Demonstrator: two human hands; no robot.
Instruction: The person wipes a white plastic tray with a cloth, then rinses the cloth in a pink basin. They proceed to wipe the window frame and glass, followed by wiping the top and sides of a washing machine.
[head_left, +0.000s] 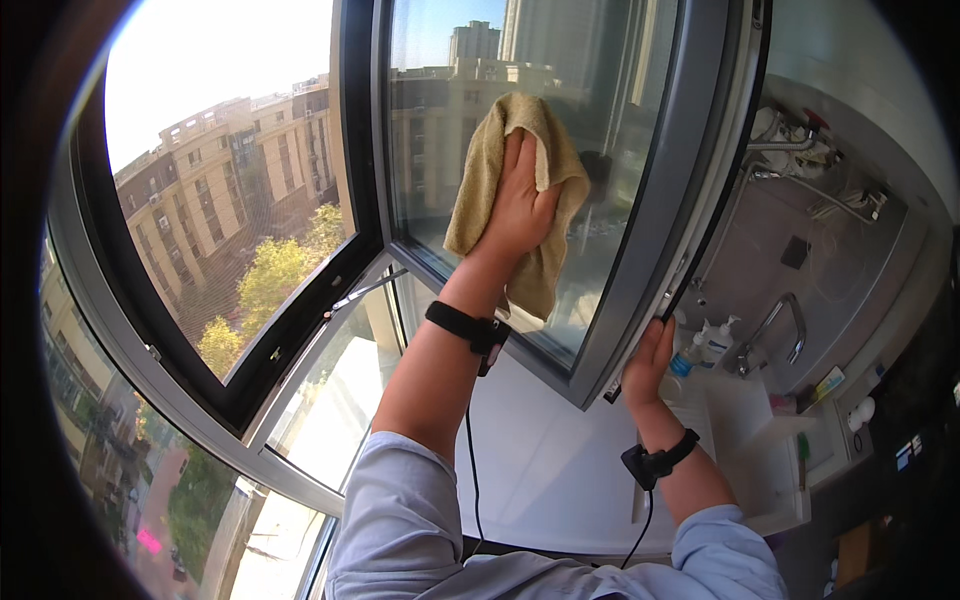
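My left hand (523, 202) presses a tan terry cloth (480, 180) flat against the glass pane (427, 127) of an inward-opened window sash. Folds of the cloth wrap over the fingers, and one end hangs below the wrist. At the lower right, my right hand (649, 364) holds the outer edge of the grey sash frame (600, 352); part of its grip is hidden. Each wrist wears a black strap with a small device and a cable. The pane mirrors buildings and sky.
A metal stay arm (367, 291) links the sash to the dark window frame (300, 322). Below lies a white counter (555, 450). To the right are pump bottles (718, 341), a chrome faucet (787, 330) and a white basin (765, 465). Outside stand buildings and trees.
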